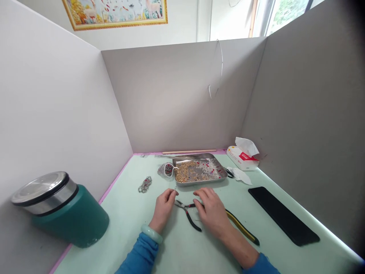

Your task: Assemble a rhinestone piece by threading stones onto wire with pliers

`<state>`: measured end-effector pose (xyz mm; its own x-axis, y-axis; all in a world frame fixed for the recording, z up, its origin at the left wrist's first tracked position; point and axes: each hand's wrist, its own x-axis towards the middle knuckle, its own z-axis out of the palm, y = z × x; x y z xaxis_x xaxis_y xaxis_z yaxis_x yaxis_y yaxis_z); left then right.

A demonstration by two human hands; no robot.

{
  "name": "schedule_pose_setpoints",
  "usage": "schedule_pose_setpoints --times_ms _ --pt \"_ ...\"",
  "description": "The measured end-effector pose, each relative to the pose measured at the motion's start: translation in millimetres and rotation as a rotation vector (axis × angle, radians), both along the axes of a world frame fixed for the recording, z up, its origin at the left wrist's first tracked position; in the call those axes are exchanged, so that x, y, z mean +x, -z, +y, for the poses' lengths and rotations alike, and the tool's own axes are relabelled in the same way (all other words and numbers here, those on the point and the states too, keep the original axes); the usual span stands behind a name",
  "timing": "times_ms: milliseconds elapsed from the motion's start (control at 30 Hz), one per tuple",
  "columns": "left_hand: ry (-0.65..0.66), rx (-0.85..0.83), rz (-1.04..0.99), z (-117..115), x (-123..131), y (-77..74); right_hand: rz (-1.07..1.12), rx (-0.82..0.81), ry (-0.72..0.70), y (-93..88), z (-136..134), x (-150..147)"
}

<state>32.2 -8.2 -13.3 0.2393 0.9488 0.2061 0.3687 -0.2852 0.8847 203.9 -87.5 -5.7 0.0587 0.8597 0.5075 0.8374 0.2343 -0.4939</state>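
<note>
My left hand (164, 208) is closed in a pinch just in front of the tray; a tiny thin bit shows at its fingertips, too small to name. My right hand (211, 210) hovers over the table, thumb and fingers apart, nothing visible between them. Between the hands lie small pliers (189, 218) with black handles, one handle partly hidden by my right hand. Under the right wrist, a larger tool with yellow-and-black handles (242, 227) is mostly covered. Beyond both hands stands a metal tray (199, 183) with gold, clear and red beads (185, 172).
Left of the tray are a bag of dark beads (165, 170) and a small chain pile (145, 184). A green flask (71, 217) leans at left. Tissues (242, 158) and a black flat case (282, 215) lie right. Grey panels (176, 102) enclose the table.
</note>
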Motion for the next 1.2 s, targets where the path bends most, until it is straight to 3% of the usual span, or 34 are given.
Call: schedule_pose_setpoints --times_ms 133,233,333,600,800,933,1000,1067,1200 --pt "0.002 0.01 0.015 2 -1 3.4 -0.207 -0.131 0.214 5.8 -38 28" --pt "0.022 0.033 0.038 0 0 3.1 -0.265 -0.165 0.265 20.6 -60 37" --pt "0.04 0.058 0.066 -3 1 1.6 -0.291 -0.221 0.301 27.8 -64 39" --pt "0.05 0.083 0.126 -1 1 3.4 -0.364 -0.287 0.435 22.5 -63 46" --pt "0.071 0.082 0.159 -1 1 4.9 -0.399 -0.237 0.286 25.5 -73 32" --pt "0.078 0.081 0.176 -1 1 4.2 -0.379 -0.3 0.376 20.8 -72 33" --pt "0.082 0.072 0.19 -1 2 3.8 -0.371 -0.378 0.356 11.0 -67 40" --pt "0.086 0.058 0.211 -1 2 3.5 -0.39 -0.453 0.342 -2.7 -55 55" --pt "0.09 0.05 0.259 -1 1 3.7 -0.502 -0.498 0.537 -26.0 -11 107"
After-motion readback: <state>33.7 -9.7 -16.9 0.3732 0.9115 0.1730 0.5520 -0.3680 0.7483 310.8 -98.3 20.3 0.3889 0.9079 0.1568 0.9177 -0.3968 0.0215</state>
